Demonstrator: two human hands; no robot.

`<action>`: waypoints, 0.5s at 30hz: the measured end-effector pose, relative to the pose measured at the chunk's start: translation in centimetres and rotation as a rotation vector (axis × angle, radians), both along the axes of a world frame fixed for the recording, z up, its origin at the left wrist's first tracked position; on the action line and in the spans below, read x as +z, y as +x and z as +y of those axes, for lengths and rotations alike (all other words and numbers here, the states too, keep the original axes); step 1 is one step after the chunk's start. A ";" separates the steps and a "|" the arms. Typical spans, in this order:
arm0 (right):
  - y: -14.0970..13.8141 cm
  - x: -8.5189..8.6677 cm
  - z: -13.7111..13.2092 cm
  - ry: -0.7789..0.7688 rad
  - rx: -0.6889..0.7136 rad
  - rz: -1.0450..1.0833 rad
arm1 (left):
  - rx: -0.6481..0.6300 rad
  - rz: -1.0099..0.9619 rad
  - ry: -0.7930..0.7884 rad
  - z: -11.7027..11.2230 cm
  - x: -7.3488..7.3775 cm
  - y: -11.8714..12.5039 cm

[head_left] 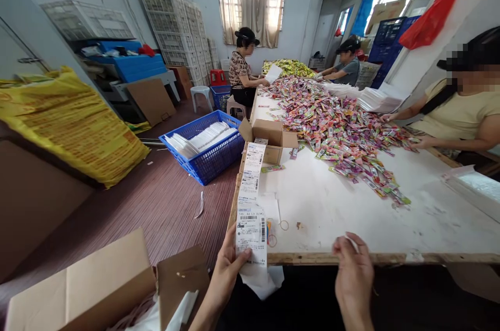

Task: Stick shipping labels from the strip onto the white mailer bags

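My left hand [228, 263] grips a strip of printed shipping labels [251, 232], thumb on the front of the lowest one. The strip runs up along the table's left edge to a small open cardboard box [272, 154]. White paper [263, 284] hangs below the held label, under the table edge. My right hand [353, 274] is raised at the front edge, away from the labels, with its fingers curled together. Something small and whitish shows at its fingertips, too blurred to name. Rubber bands [284, 225] lie on the tabletop [312, 190] between my hands.
A heap of small colourful packets [332, 117] covers the table's far part. Three people sit around it. Left of the table stands a blue basket [203, 159] of white envelopes. An open carton [82, 279] is at lower left, near a yellow sack [70, 128].
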State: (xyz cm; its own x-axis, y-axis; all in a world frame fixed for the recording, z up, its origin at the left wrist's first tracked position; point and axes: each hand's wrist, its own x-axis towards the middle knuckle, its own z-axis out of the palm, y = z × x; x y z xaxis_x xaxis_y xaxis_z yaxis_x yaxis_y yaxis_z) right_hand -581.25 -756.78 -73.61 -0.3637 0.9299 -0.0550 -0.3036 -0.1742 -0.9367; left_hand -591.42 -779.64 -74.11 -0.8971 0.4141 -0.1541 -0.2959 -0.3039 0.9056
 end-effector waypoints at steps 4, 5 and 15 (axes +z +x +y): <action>-1.6 -0.6 -3.4 -0.008 0.350 -0.085 | 0.061 -0.033 -0.037 0.0 0.7 0.8; -1.9 -0.7 -4.0 -0.010 0.445 -0.096 | 0.044 -0.032 -0.056 0.1 0.9 0.9; -1.9 -1.8 -5.5 0.146 0.771 -0.220 | -0.214 0.206 -0.386 0.3 -1.2 1.2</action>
State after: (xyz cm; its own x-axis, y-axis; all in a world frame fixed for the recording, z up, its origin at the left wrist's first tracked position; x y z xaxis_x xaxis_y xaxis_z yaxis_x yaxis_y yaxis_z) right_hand -583.19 -762.29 -75.37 -0.8994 0.4261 -0.0973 0.0456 -0.1300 -0.9905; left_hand -590.20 -779.30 -75.26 -0.8259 0.5403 -0.1610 -0.1176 0.1142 0.9865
